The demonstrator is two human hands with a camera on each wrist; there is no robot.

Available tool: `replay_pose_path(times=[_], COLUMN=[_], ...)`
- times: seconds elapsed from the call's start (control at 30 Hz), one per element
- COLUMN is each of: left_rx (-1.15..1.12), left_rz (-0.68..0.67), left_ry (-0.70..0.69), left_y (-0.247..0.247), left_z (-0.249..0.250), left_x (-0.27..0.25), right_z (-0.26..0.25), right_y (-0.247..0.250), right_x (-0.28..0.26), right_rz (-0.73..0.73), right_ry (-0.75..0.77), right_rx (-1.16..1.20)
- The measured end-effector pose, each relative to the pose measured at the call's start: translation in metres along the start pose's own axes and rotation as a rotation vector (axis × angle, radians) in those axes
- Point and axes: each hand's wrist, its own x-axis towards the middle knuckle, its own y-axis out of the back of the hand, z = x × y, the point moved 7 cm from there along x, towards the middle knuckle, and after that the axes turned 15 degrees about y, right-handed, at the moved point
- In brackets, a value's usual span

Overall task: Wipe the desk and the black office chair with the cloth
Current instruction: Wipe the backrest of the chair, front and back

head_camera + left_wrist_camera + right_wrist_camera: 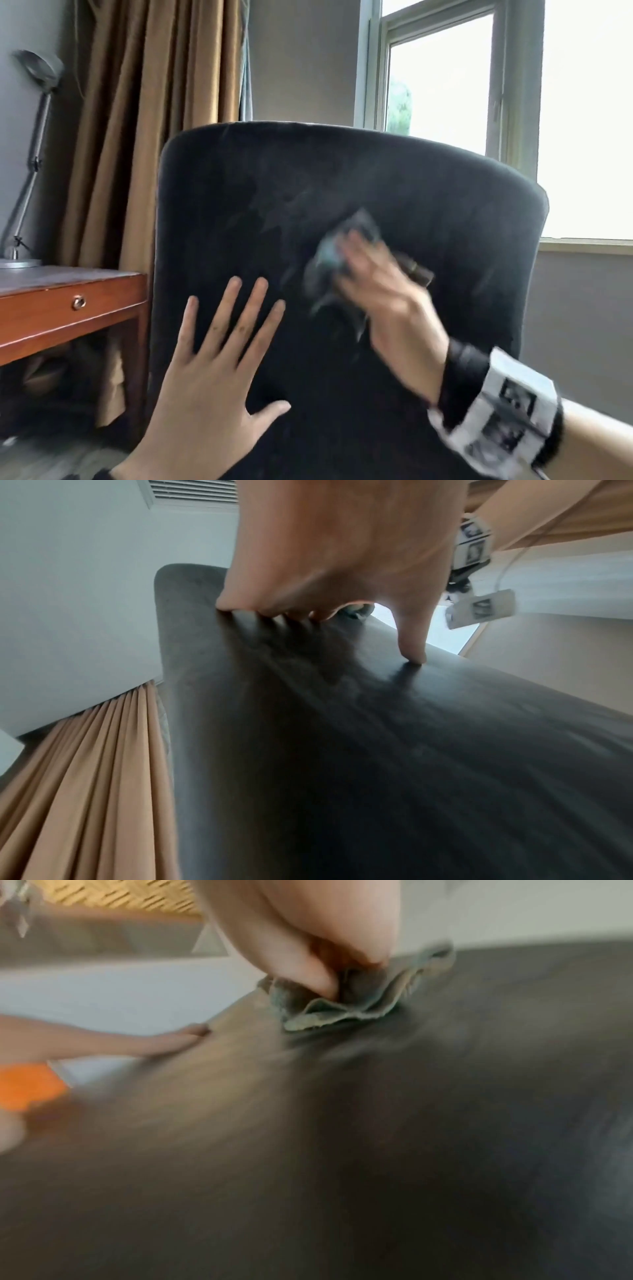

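The black office chair fills the middle of the head view, its backrest facing me. My left hand lies flat on the lower left of the backrest with fingers spread; its fingertips touch the fabric of the chair. My right hand, blurred by motion, grips a crumpled blue-grey cloth and presses it against the backrest's centre right. In the right wrist view the right hand bunches the cloth on the chair. The wooden desk stands at the left.
A silver desk lamp stands on the desk. Tan curtains hang behind the chair's left side, and a bright window is behind its right. Brown paper items sit under the desk.
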Motion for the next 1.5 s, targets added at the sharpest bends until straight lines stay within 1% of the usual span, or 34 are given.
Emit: replay_pose_path(times=[0.03,0.07,0.1,0.13,0.17,0.2,0.23,0.3,0.37,0.4,0.47,0.5,0.53,0.57,0.6,0.7,0.73,0.77,0.83,0.9,0.93,0.97,1.0,1.03,1.1,1.13,1.2,1.23,1.27,1.3,1.33,1.37,1.4,1.5], left_rx=[0.001,0.011,0.028,0.042,0.048,0.048,0.045,0.036,0.038,0.038,0.034,0.038,0.043,0.045,0.044,0.024,0.016,0.008,0.003,0.011,0.016,0.022,0.03,0.037,0.033,0.027,0.02,0.019,0.024,0.034,0.044,0.053,0.059,0.047], left_rz=[-0.008,-0.021,-0.031,-0.038,-0.047,-0.056,-0.063,-0.064,-0.064,-0.063,-0.068,-0.075,-0.079,-0.081,-0.083,-0.073,-0.07,-0.066,-0.06,-0.065,-0.071,-0.077,-0.085,-0.092,-0.094,-0.09,-0.087,-0.087,-0.09,-0.096,-0.1,-0.102,-0.102,-0.082], left_ry=[0.0,-0.005,-0.011,-0.012,-0.007,0.0,0.007,0.021,0.023,0.022,0.017,0.012,0.008,0.01,0.015,0.031,0.038,0.045,0.051,0.041,0.036,0.035,0.037,0.039,0.046,0.05,0.05,0.05,0.047,0.041,0.037,0.033,0.03,0.047], left_y=[-0.001,-0.002,-0.003,-0.003,-0.003,-0.003,-0.003,-0.004,-0.005,-0.005,-0.005,-0.005,-0.006,-0.006,-0.006,-0.007,-0.007,-0.007,-0.006,-0.006,-0.006,-0.006,-0.006,-0.006,-0.007,-0.006,-0.006,-0.006,-0.006,-0.006,-0.005,-0.005,-0.005,-0.004], left_z=[-0.002,-0.004,-0.007,-0.01,-0.013,-0.015,-0.016,-0.017,-0.018,-0.019,-0.021,-0.022,-0.022,-0.023,-0.022,-0.019,-0.018,-0.017,-0.015,-0.015,-0.016,-0.017,-0.017,-0.018,-0.018,-0.017,-0.016,-0.016,-0.017,-0.017,-0.017,-0.017,-0.017,-0.015], left_x=[0.0,-0.001,-0.001,-0.001,-0.001,-0.001,-0.001,-0.003,-0.006,-0.007,-0.007,-0.007,-0.006,-0.006,-0.006,-0.006,-0.007,-0.007,-0.008,-0.008,-0.008,-0.008,-0.008,-0.007,-0.008,-0.008,-0.01,-0.01,-0.01,-0.01,-0.01,-0.01,-0.01,-0.01], right_z=[-0.022,-0.041,-0.047,-0.044,-0.031,-0.013,0.008,0.038,0.031,0.017,-0.021,-0.031,-0.03,-0.019,-0.001,0.056,0.06,0.054,0.02,-0.013,-0.016,-0.008,0.008,0.025,0.05,0.05,0.025,0.006,-0.011,-0.018,-0.015,-0.001,0.018,0.073], right_y=[-0.016,-0.028,-0.033,-0.032,-0.025,-0.013,0.002,0.028,0.028,0.017,-0.013,-0.02,-0.018,-0.009,0.005,0.051,0.054,0.05,0.022,-0.001,0.001,0.008,0.018,0.029,0.043,0.042,0.025,0.013,0.004,0.002,0.008,0.017,0.03,0.07], right_x=[-0.012,-0.024,-0.031,-0.031,-0.023,-0.009,0.006,0.026,0.018,0.002,-0.033,-0.047,-0.052,-0.049,-0.039,-0.015,-0.016,-0.022,-0.044,-0.066,-0.07,-0.068,-0.061,-0.053,-0.043,-0.045,-0.065,-0.079,-0.091,-0.098,-0.097,-0.091,-0.084,-0.055], right_rz=[-0.082,-0.195,-0.3,-0.358,-0.36,-0.307,-0.236,-0.132,-0.101,-0.142,-0.309,-0.391,-0.437,-0.427,-0.375,-0.171,-0.128,-0.101,-0.154,-0.301,-0.362,-0.394,-0.409,-0.39,-0.277,-0.209,-0.149,-0.153,-0.197,-0.252,-0.286,-0.282,-0.246,-0.057], right_ry=[0.091,0.193,0.293,0.356,0.346,0.285,0.212,0.107,0.099,0.113,0.232,0.292,0.328,0.314,0.243,0.004,-0.06,-0.091,-0.044,0.084,0.154,0.203,0.199,0.164,0.051,-0.015,-0.086,-0.072,-0.024,0.04,0.09,0.092,0.05,-0.113], right_rx=[0.064,0.088,0.075,0.085,0.122,0.15,0.125,-0.034,-0.109,-0.085,-0.003,0.016,0.037,0.07,0.074,-0.121,-0.162,-0.173,-0.117,-0.036,-0.014,-0.023,-0.053,-0.082,-0.136,-0.156,-0.141,-0.115,-0.081,-0.051,-0.022,-0.006,-0.014,-0.15])
